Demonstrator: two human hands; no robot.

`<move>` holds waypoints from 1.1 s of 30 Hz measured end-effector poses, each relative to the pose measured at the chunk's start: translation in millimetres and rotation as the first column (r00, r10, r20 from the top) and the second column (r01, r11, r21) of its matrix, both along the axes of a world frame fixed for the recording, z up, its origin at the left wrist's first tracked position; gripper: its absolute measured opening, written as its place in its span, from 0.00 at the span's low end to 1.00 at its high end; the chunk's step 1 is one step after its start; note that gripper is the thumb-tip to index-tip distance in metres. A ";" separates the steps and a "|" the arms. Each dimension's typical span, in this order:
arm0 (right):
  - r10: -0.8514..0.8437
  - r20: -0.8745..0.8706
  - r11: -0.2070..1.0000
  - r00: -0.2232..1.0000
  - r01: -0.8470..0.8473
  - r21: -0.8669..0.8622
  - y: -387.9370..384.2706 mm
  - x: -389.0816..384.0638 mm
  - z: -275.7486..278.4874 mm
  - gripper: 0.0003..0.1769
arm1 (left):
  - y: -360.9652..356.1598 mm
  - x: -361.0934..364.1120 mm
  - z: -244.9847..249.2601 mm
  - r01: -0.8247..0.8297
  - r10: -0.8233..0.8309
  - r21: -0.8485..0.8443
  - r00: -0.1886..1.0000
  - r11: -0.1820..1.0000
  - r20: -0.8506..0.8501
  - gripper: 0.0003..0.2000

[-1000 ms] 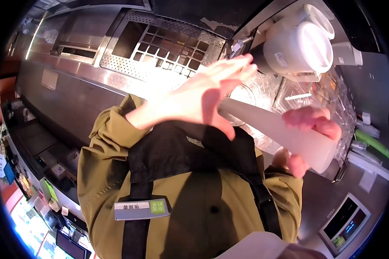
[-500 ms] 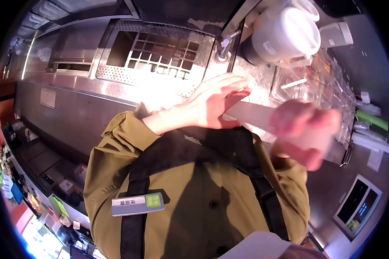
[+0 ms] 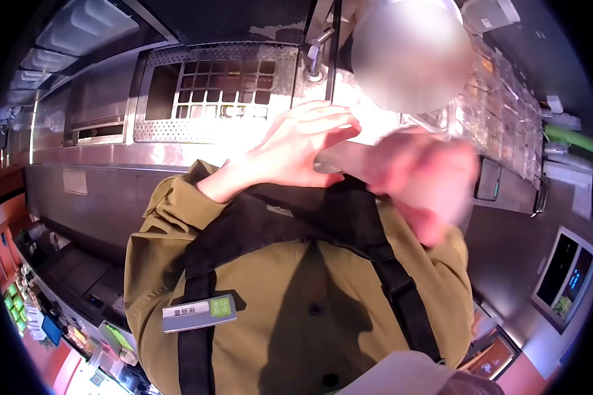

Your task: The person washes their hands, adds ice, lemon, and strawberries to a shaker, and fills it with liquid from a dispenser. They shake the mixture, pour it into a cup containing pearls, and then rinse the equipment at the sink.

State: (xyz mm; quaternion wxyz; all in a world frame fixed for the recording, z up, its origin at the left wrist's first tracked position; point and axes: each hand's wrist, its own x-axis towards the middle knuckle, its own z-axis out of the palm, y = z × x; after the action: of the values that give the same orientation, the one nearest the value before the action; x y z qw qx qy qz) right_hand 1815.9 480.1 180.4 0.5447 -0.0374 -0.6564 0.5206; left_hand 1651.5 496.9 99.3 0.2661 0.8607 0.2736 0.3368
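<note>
My left hand (image 3: 303, 141) is held in front of my chest with its fingers curved round the end of a translucent, cup-like or tube-like thing (image 3: 344, 158). That thing lies sideways between my two hands, and a greyish, shiny spot shows at its left end. My right hand (image 3: 425, 181) is smeared by motion. It appears to wrap the right part of the same thing, thumb low and fingers above, and covers most of it. The exact kind of thing cannot be made out.
A metal drip tray with a grid (image 3: 227, 89) is set in the counter beyond my left hand. Near it stands a small tap (image 3: 315, 62). A large white container (image 3: 412, 59) and clear plastic boxes (image 3: 507, 118) are at the back right. A display panel (image 3: 565, 280) is at the right.
My right hand has come closer to my left hand, so less of the translucent thing shows between them. My left hand keeps much the same pose. The whole view has shifted slightly.
</note>
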 end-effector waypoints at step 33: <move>0.304 -0.277 0.941 0.912 -0.241 0.238 6.6 39.4 3.5 0.06 | 3.1 2.1 -14.5 0.036 -0.029 -0.059 0.992 0.998 0.119 0.29</move>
State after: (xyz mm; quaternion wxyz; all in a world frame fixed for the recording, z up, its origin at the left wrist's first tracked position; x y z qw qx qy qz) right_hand 1855.4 486.7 183.8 0.5634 0.1914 -0.6103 0.5229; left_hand 1653.7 500.0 84.8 0.3135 0.8352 0.2535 0.3741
